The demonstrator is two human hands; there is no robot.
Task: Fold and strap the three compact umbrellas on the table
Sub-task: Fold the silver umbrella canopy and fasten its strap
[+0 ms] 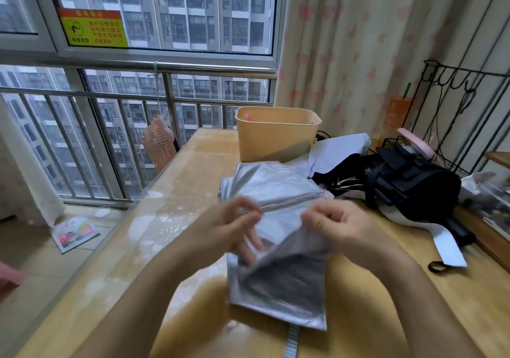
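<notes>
Silver umbrella (278,280) is lying on the bench (193,170) right in front of the person, canopy loose and unstrapped. The left hand (240,225) has a pinching grip on a pleat. The right hand (336,225) has its grip curled round a bunch of fabric opposite. The cloth looks thin, light and slippery, so I'd hold the pleat edges along the ribs, not mid-panel. Black umbrella (408,186) sits further right. Yellow tub (276,139) behind shows something pink at the rim, and the rest of what's inside is hidden.
</notes>
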